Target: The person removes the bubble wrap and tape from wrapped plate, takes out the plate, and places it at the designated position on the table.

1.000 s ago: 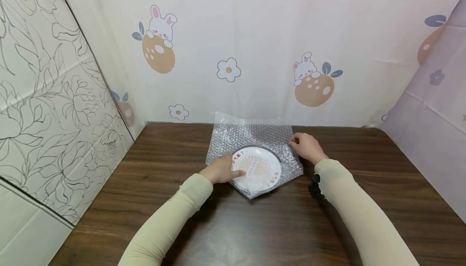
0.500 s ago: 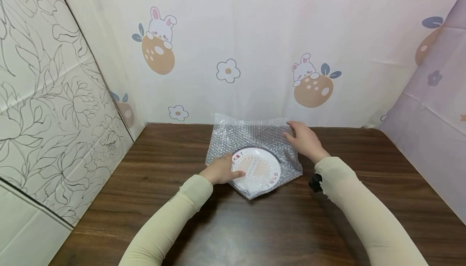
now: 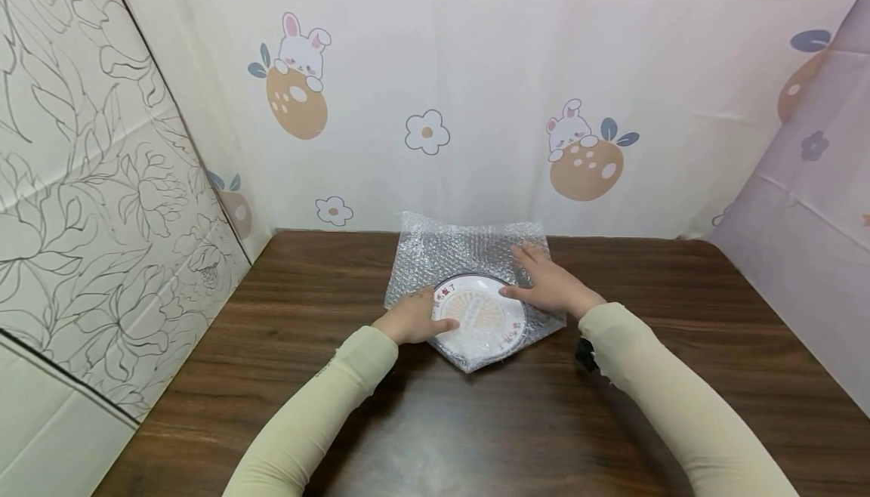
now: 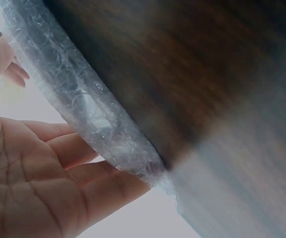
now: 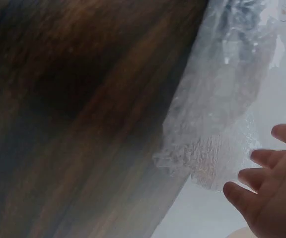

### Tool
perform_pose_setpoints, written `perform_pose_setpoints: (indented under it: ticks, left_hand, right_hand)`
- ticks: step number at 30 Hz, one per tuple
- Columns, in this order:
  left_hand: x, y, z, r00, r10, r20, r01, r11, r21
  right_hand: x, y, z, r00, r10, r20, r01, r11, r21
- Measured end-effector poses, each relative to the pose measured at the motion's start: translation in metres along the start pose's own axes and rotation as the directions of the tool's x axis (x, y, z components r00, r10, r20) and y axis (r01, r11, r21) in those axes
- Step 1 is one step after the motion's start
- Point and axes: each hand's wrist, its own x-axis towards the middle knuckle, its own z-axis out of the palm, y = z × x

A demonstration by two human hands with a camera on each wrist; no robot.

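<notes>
A white plate (image 3: 479, 316) with a dark rim line, red characters and a tan fan pattern lies in a sheet of clear bubble wrap (image 3: 455, 251) on the table. The wrap spreads out behind it and comes to a point at the near edge. My left hand (image 3: 411, 317) rests at the plate's left side, thumb over its face. In the left wrist view, its fingers reach over the wrap's edge (image 4: 91, 111), tips hidden. Fingers spread, my right hand (image 3: 550, 284) lies over the wrap's right part, with the thumb at the plate's upper right rim.
The dark wooden table (image 3: 469, 436) extends in front of and beside the wrap. Close behind stands a pale printed curtain (image 3: 489, 149). A flower-patterned panel (image 3: 115, 180) borders the left, and another pale sheet (image 3: 809, 210) the right.
My right hand has left the wrap's right edge, first going up to its far right corner, then coming inward and down with fingers spread. The left hand and plate have stayed put.
</notes>
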Motion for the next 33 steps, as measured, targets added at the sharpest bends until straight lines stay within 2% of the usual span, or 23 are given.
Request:
perform_pose_setpoints:
  ticks: [7, 13, 24, 33]
  left_hand:
    - [0.001, 0.000, 0.000, 1.000, 0.009, -0.011, -0.009, 1.000, 0.000]
    - [0.003, -0.002, 0.001, 1.000, 0.005, -0.019, -0.005, 1.000, -0.004]
    - [-0.001, 0.001, 0.000, 1.000, 0.003, -0.013, -0.003, 1.000, -0.013]
    - [0.000, 0.000, 0.000, 1.000, 0.004, -0.011, -0.004, 1.000, -0.002]
  right_hand:
    - [0.004, 0.003, 0.005, 0.997, -0.006, 0.080, 0.010, 0.999, -0.043]
    - [0.011, 0.007, 0.009, 0.990, 0.024, 0.138, -0.015, 0.998, -0.068]
    - [0.021, 0.014, 0.015, 0.967, 0.078, 0.242, -0.076, 0.997, -0.017]
    - [0.023, 0.015, 0.017, 0.963, 0.075, 0.258, -0.073, 0.997, -0.018]
